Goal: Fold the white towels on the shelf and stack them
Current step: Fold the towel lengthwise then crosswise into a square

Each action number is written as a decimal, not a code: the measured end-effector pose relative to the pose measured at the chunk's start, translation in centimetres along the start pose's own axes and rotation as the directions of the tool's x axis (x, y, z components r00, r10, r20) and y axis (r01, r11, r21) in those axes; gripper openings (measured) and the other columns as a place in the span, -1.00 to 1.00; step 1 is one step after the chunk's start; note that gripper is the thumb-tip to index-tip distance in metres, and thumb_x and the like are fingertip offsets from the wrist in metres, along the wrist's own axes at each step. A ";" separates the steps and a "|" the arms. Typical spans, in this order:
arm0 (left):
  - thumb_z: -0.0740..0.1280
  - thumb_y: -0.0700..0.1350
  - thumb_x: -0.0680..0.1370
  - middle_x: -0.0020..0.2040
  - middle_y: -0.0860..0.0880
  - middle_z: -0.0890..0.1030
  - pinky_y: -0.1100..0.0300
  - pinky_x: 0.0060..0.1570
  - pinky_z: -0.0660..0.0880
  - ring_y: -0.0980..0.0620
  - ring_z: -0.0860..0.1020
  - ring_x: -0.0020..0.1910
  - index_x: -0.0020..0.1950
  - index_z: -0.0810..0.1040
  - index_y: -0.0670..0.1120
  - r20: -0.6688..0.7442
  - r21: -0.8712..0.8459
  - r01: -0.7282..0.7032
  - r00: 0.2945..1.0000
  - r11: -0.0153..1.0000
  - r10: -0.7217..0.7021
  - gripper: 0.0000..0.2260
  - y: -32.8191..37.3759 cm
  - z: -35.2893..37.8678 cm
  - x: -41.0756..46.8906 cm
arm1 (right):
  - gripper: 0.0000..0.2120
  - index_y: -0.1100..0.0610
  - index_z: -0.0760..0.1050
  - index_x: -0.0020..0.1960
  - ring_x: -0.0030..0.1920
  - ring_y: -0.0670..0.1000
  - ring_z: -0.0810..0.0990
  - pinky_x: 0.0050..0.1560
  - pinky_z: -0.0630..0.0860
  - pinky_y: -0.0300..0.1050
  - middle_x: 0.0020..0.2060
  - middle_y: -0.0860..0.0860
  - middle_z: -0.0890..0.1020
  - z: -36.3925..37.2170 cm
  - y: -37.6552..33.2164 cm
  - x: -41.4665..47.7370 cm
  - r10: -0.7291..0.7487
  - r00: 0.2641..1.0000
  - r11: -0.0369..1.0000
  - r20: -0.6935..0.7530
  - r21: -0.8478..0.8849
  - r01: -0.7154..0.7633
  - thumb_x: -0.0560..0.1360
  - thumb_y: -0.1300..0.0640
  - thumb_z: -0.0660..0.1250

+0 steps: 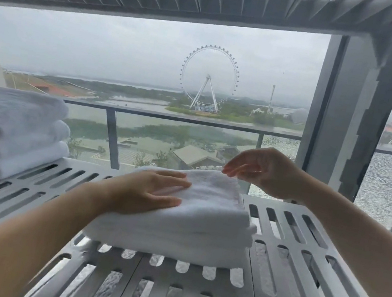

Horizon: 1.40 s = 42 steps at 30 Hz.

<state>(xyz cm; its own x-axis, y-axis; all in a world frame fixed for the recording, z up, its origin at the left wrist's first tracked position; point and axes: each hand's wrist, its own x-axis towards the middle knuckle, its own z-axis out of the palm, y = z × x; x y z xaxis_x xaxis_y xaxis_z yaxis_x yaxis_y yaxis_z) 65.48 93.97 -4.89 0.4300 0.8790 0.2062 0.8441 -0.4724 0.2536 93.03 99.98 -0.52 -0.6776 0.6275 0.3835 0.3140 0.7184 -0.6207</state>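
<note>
Fingers [171,182] of the left hand [146,189] lie straight and close together, flat on the folded white towel [202,229] at the middle of the grey slotted shelf [301,256]. The right hand [266,171] hangs at the towel's far corner, fingers loosely curled; whether they touch it I cannot tell. A stack of plush towels [10,133], cut off at the left, sits well apart. Beyond the glass stands a Ferris wheel [209,78].
</note>
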 end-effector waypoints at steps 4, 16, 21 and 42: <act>0.16 0.29 0.49 0.35 0.26 0.39 0.25 0.39 0.19 0.37 0.30 0.32 0.29 0.46 0.19 -0.027 -0.024 -0.051 0.998 0.998 0.050 -0.58 1.6 -0.4 0.3 | -0.71 -0.07 0.59 -0.07 -0.10 -0.23 0.64 -0.04 0.56 -0.32 -0.14 -0.18 0.65 0.4 -0.7 -0.1 -0.026 0.998 0.978 0.057 -0.204 0.037 0.41 0.33 0.39; 0.35 0.18 0.41 0.28 0.23 0.47 0.31 0.30 0.29 0.34 0.38 0.25 0.27 0.49 0.17 -0.032 0.071 -0.132 0.990 0.989 0.134 -0.57 4.0 -0.7 -0.2 | -0.79 -0.13 0.48 -0.21 -0.26 -0.21 0.57 -0.34 0.45 -0.40 -0.27 -0.20 0.58 -1.1 -3.8 -1.6 0.360 0.882 0.805 0.305 -0.580 -0.128 0.36 0.11 0.48; 0.27 0.20 0.41 0.12 0.22 0.58 0.23 0.06 0.47 0.22 0.52 0.08 0.19 0.52 0.18 -0.169 0.245 -0.147 0.967 0.958 0.192 -0.63 6.0 1.1 0.2 | -0.86 -0.08 0.52 -0.28 -0.36 -0.20 0.56 -0.48 0.41 -0.40 -0.29 -0.13 0.63 -0.2 -4.0 -2.4 0.473 0.816 0.735 0.334 -0.660 -0.156 0.35 -0.01 0.48; 0.11 0.14 0.57 -0.23 -0.06 0.60 0.14 -0.32 0.34 -0.15 0.59 -0.22 0.03 0.40 0.00 -0.588 0.290 0.225 0.809 0.930 -0.012 -0.76 7.7 2.9 0.9 | -0.95 -0.09 0.57 -0.25 -0.33 -0.19 0.50 -0.31 0.43 -0.37 -0.35 -0.25 0.52 0.3 -4.6 -3.7 -0.113 0.969 0.753 0.220 -0.617 0.228 0.30 0.01 0.34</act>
<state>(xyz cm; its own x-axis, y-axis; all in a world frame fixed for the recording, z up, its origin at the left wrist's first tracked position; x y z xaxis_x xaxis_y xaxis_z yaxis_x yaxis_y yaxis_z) 73.31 91.34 -5.45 0.1491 0.6785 0.7194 0.9749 -0.2226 0.0080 93.88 94.23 0.74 -0.8384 0.4606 0.2912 0.4923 0.8694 0.0423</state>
